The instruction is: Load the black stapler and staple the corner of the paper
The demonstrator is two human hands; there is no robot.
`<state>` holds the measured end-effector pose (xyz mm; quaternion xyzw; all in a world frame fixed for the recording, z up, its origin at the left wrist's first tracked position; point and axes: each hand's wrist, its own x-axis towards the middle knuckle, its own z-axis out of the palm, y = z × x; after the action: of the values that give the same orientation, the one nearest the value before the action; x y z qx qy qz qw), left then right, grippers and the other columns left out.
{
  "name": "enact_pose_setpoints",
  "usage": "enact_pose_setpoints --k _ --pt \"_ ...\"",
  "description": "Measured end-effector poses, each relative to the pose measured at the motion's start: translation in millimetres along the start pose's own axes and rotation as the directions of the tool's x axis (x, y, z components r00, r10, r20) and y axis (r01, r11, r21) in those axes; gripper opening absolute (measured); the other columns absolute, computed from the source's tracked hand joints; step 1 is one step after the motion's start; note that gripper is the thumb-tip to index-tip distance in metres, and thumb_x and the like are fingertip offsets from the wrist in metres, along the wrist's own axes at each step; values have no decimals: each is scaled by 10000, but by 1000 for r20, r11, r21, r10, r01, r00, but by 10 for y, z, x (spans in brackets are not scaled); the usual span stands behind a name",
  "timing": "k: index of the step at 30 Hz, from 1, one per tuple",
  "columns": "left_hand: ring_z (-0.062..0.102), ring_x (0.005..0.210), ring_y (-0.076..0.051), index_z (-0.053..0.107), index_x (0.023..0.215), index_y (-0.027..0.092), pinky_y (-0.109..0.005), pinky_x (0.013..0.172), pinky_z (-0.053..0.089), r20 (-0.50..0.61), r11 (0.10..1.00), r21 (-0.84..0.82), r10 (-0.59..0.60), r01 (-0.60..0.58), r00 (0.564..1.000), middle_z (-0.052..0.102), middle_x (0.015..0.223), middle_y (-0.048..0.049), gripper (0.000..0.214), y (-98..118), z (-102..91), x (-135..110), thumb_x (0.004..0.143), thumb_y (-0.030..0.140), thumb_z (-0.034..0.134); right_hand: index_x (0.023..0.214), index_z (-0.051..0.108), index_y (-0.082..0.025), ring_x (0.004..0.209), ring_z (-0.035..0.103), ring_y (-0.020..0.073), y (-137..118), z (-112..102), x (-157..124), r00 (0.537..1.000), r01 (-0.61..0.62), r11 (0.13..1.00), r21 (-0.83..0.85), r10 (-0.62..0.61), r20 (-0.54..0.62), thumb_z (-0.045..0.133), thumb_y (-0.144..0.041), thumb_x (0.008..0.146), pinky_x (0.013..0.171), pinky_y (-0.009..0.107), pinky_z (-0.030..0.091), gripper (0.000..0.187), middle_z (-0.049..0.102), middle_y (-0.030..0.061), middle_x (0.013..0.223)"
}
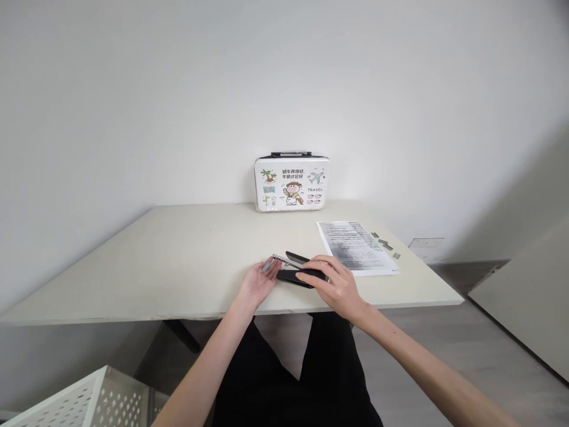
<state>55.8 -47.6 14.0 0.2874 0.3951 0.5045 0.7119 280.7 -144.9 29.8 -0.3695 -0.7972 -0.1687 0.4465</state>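
Note:
A black stapler (297, 268) lies near the front edge of the pale table (186, 261), hinged open with its metal magazine showing. My right hand (334, 283) rests on top of its body, fingers curled over it. My left hand (261, 281) sits at the stapler's left end, fingers pinched on a small grey strip (267, 265) that looks like staples, right at the tip of the magazine.
A printed sheet of paper (355, 246) lies to the right, with several small grey staple strips (386, 243) beyond it. A white illustrated carry case (291, 182) stands against the wall. A white perforated metal box (89, 403) sits on the floor at lower left.

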Motion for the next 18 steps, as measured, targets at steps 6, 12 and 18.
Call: enact_pose_setpoints --k 6,12,18 --pt "646 758 -144 717 1115 156 -279 755 528 93 986 108 117 -127 989 662 833 -37 226 9 -29 -229 976 317 643 1324 698 -389 1126 648 271 51 -94 -165 980 -158 984 85 167 -106 493 27 899 879 477 620 630 734 53 1156" --pt "518 649 -124 533 1547 209 -282 640 424 348 815 498 125 -296 929 625 836 -6 670 -19 5 -311 973 538 640 1308 700 -358 1122 652 293 150 -96 -256 959 -239 962 130 255 -124 539 -11 881 934 525 589 574 714 68 1183" --pt "518 632 -137 542 1554 217 -288 645 453 398 715 569 192 -406 897 612 798 3 652 -113 13 -289 994 550 572 1247 713 -328 1060 666 295 136 10 -208 923 -344 923 172 366 -116 612 -167 956 883 489 577 347 729 79 1155"
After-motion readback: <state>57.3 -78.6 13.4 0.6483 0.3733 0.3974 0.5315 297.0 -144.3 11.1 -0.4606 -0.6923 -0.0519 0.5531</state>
